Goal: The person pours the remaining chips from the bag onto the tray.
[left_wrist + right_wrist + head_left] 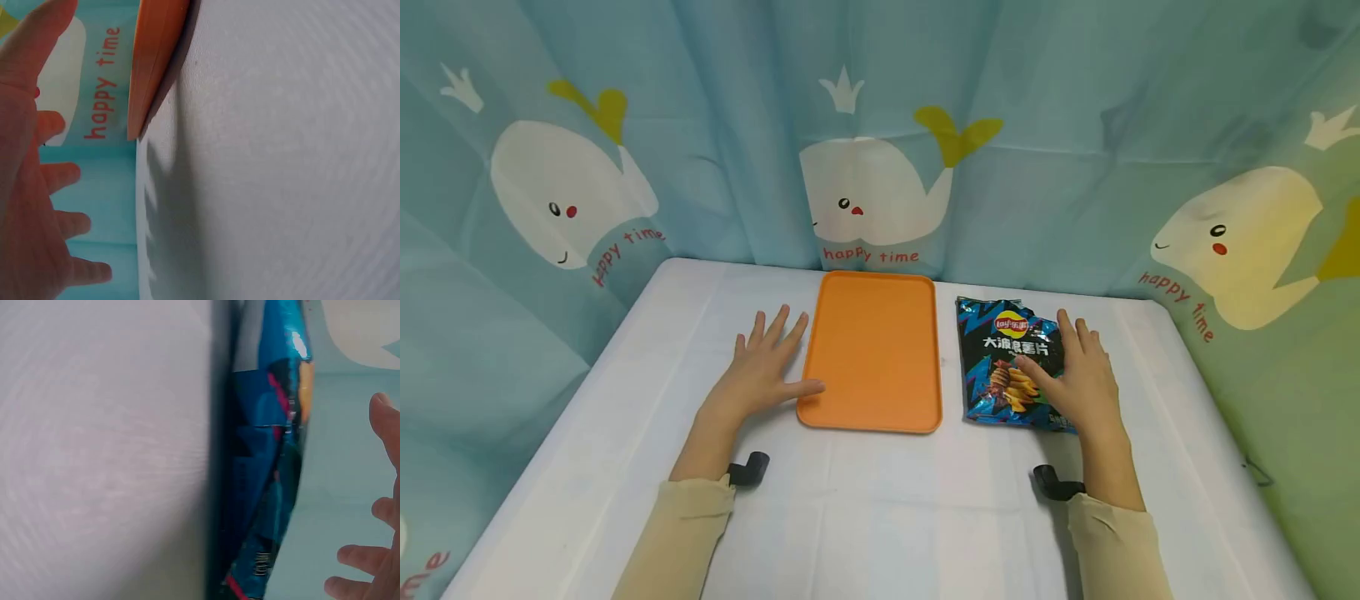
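An orange rectangular tray (874, 354) lies flat on the white table. My left hand (760, 367) is spread just left of it, thumb over the tray's lower left edge; in the left wrist view the hand (31, 187) hovers above the table beside the tray's side wall (153, 62). Right of the tray lies a black and blue bag of potato chips (1000, 367). My right hand (1084, 379) is held over the bag's right part with fingers apart, covering some of it. In the right wrist view, a gap shows between the bag (269, 444) and the fingers (362, 557).
The white-covered table (880, 517) spreads toward me in front of both things. A blue-green curtain (722, 125) with whale prints hangs right behind the table's far edge and along both sides. Dark wrist mounts (749, 469) stick out inward from both wrists.
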`<move>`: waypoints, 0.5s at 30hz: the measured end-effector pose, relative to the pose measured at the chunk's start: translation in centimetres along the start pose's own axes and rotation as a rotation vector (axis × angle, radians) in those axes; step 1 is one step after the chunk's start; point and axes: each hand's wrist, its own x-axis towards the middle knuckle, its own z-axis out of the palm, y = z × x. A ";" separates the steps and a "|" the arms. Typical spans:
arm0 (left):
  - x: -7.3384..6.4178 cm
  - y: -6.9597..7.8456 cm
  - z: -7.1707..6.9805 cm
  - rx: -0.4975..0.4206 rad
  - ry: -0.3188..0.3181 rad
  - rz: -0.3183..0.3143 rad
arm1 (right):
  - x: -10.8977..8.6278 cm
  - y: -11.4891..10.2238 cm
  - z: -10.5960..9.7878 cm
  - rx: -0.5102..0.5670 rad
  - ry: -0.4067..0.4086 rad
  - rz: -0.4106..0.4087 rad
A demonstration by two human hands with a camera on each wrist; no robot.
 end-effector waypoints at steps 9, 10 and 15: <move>-0.1 0.3 0.3 -0.024 -0.102 -0.043 | 0.0 0.5 0.5 -0.011 -0.113 0.045; -0.2 0.4 0.3 -0.029 -0.116 -0.048 | 0.1 0.6 0.5 -0.008 -0.124 0.049; -0.5 0.6 0.4 -0.046 -0.205 -0.096 | 0.2 0.8 0.6 0.007 -0.179 0.076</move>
